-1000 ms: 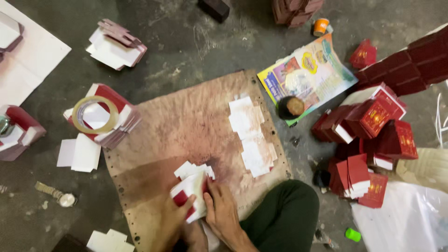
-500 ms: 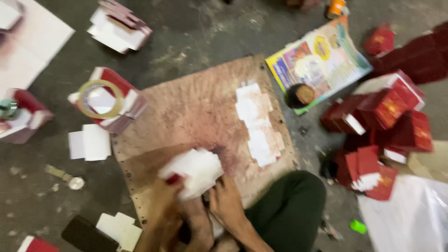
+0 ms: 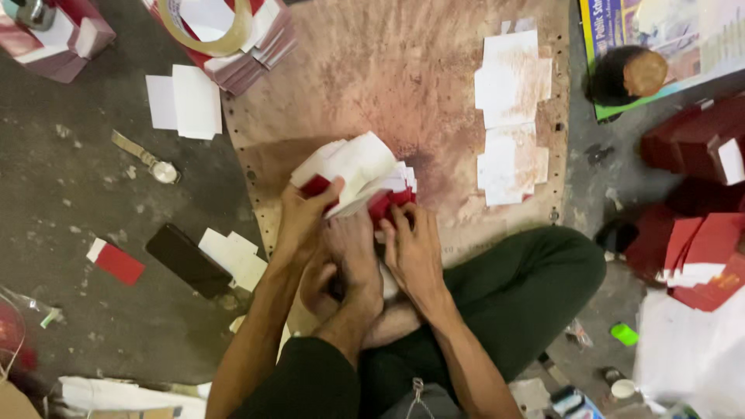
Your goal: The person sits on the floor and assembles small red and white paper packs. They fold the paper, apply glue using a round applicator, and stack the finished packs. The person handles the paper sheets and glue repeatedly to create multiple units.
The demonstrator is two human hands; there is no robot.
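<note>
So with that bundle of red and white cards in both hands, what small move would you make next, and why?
Probably square the stack up. The left hand pinches its near corner and the right hand grips the red edge, but the white cards fan out unevenly on top. A light tap down on the brown board, which lies bare just ahead, would likely line the edges up.

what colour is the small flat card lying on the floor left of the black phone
Red, with a white strip at one end: the card lies beside the phone, seen in the head view.

tape roll point(image 3: 203, 31) cut by top edge, poster point(image 3: 667, 31) cropped – card stack point(image 3: 365, 174) partly under hands
</note>
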